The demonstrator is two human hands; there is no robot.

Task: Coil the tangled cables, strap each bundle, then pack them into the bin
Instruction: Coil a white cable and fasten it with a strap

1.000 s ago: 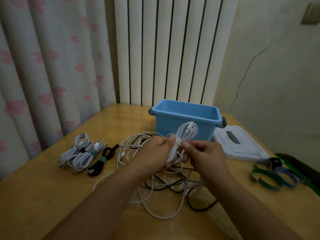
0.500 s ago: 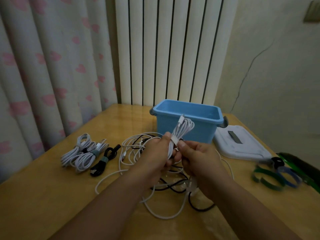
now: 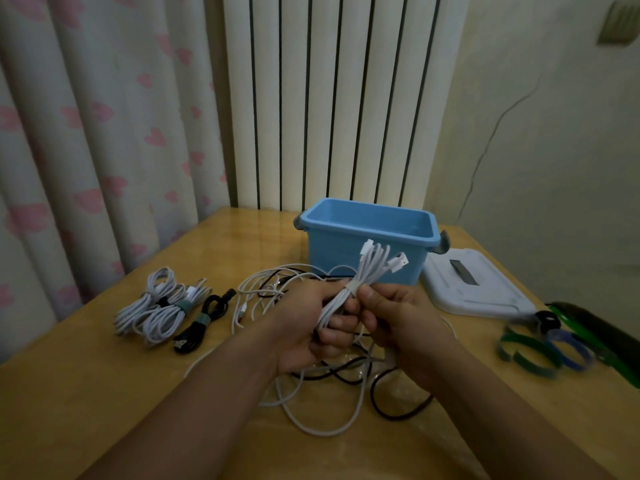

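Bundles point(image 3: 162, 308) of coiled white cable lie at the left of the bench point(image 3: 86, 393), each cinched at the waist with a strap, and just beside them on the right lies a black bundle point(image 3: 201, 322) strapped the same way. Right of these, in the middle of the bench, the loose tangle point(image 3: 322, 403) of white and black cables sprawls under both forearms. Above it the left hand point(image 3: 308, 327) has its fingers curled round the lower part of a folded white cable bundle point(image 3: 360, 282), while the right hand point(image 3: 401, 320) pinches it at the pale strap point(image 3: 351, 287) round its middle; the loops and plugs fan up and to the right in front of the blue bin point(image 3: 367, 233), which stands at the far side of the bench. Such a cable is likely light, limp and a little springy, so the loops would tend to splay unless held at the waist, right where the strap sits, and not by the plugs. Right of the bin a white lid point(image 3: 474, 289) lies flat, and nearer, at the right edge, spare green and blue straps point(image 3: 540, 348) lie together. This bundle looks almost strapped; nothing has visibly been packed in the bin yet, though its floor is hidden.
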